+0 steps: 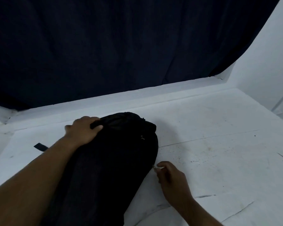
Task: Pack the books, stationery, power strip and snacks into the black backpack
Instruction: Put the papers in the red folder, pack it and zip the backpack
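Note:
The black backpack [114,162] lies full and bulging on the white surface, its top end pointing away from me. My left hand [83,131] grips the carry handle at the bag's far left top. My right hand [171,178] pinches a small metal zipper pull [154,167] at the bag's right edge. A second metal zipper pull [142,137] glints near the top of the bag. No books, stationery, power strip or snacks show outside the bag.
The white table surface [219,152] is scuffed and spreads to the right. A black strap end [40,146] lies flat at the left of the bag. A dark curtain [121,46] hangs behind a white ledge [137,93]; white wall stands at right.

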